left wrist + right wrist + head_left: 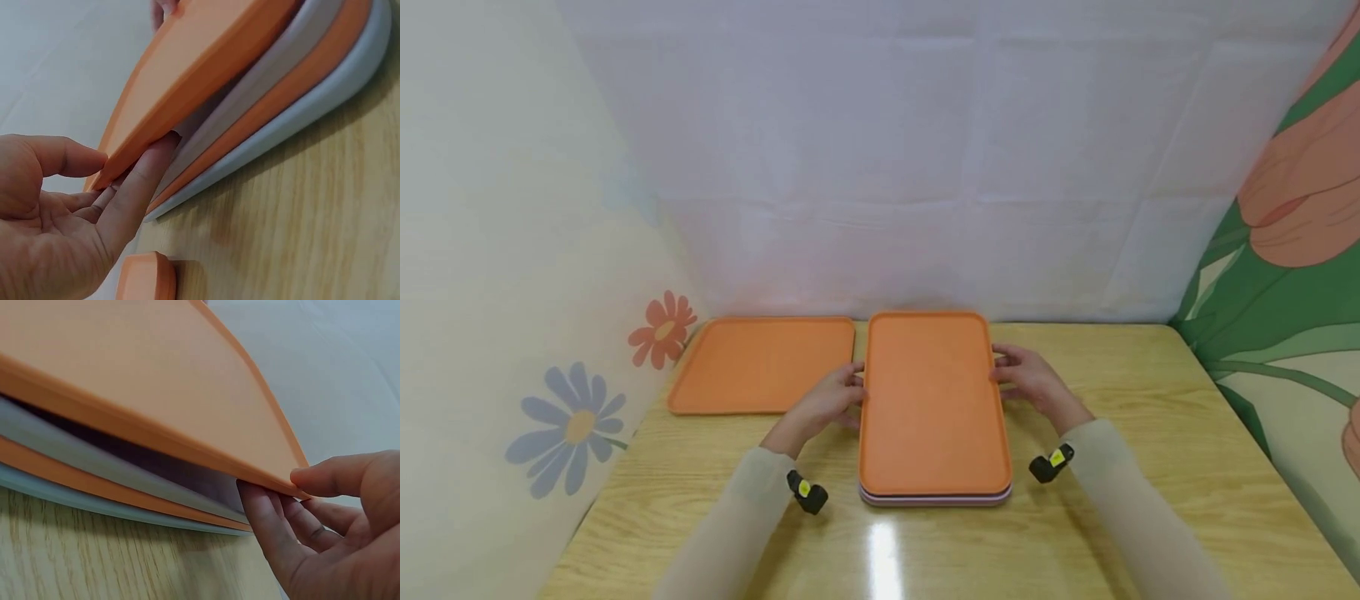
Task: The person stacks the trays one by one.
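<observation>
An orange tray (934,400) tops a stack in the middle of the table, its far end raised off the trays below. My left hand (827,400) pinches its left edge, thumb on the rim and fingers underneath, as the left wrist view shows. On the opposite edge my right hand (1033,383) grips the same way. Under the lifted tray lie a pale grey tray (275,75), another orange tray (325,62) and a light blue-grey tray (300,112) at the bottom. A dark gap opens between the top tray and the pale one.
To the left, another orange tray (767,362) lies sideways on the wooden table (1135,500), close to the left forearm. A white cloth backdrop (925,167) rises behind the table's far edge. Flower-painted walls (572,425) stand at both sides.
</observation>
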Motion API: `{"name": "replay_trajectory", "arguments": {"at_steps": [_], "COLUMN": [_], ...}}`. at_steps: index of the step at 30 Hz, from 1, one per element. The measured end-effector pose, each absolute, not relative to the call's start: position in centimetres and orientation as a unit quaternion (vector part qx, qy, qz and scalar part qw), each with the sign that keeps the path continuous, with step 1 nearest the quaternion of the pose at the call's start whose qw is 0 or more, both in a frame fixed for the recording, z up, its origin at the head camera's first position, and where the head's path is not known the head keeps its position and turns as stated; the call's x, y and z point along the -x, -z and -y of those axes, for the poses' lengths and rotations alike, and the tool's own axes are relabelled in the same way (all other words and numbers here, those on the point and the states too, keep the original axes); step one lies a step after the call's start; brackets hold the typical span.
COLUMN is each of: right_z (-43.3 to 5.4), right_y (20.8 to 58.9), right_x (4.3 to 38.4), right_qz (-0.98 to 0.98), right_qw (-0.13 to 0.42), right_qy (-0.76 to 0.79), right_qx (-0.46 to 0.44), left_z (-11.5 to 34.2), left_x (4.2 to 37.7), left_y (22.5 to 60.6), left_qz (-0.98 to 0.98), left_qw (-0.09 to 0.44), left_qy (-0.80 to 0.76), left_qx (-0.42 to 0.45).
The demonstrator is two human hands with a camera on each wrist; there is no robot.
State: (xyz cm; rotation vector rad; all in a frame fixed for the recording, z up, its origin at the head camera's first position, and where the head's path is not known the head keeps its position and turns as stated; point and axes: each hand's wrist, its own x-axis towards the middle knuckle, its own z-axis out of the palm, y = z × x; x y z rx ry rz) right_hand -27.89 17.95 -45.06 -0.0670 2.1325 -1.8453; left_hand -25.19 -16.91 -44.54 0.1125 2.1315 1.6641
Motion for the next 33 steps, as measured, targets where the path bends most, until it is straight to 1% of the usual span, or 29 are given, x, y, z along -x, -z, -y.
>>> {"name": "replay_trajectory", "arguments": {"at_steps": [13,21,33], "right_z": [-17.6,-17.1,-16.8], "right_y": [45.5,45.0,45.4], "right_x": [28.0,27.7,27.7], "right_qz": [-0.784,-0.805,-0.829], "right_qw": [0.165,0.163,0.153], "right_qy": [0.598,0.570,0.537], "right_qx": [0.023,0.015,-0.003], "left_z": [16.5,16.3,15.9], "left_x": [25.2,25.5,25.9], "left_y": [44.2,44.5,45.3], "left_qz": [-0.798,-0.814,-0.846], "left_qw": [0.216,0.216,0.208], "left_qy": [-0.561,-0.537,-0.489], "left_qx": [-0.042,-0.047,-0.046]}}
